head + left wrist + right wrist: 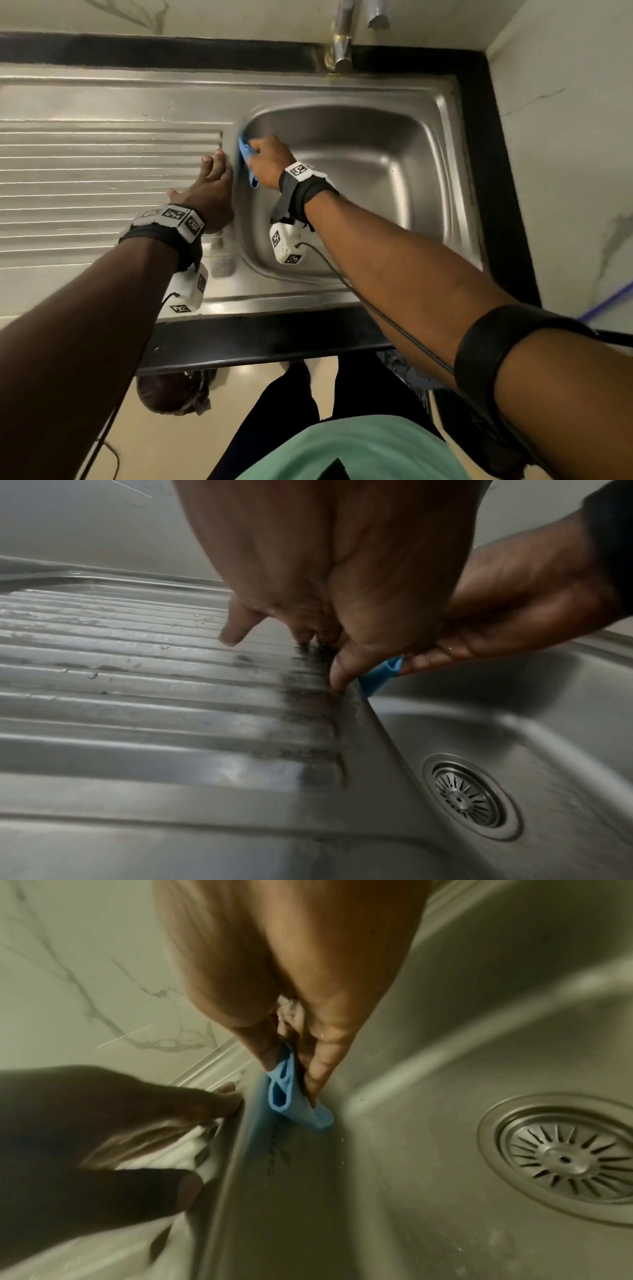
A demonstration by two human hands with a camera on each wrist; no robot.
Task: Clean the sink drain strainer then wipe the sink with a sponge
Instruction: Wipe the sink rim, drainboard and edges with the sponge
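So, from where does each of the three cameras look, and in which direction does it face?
Head: on the head, facing down at the sink; both forearms, left hand, right hand.
Left wrist: along the left hand resting on the drainboard.
Right wrist: along the right hand pinching the folded blue sponge against the basin wall.
Both wrist views share the sponge and the drain strainer.

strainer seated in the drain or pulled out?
Seated. The strainer sits flush in the drain ring at the basin floor in both wrist views.
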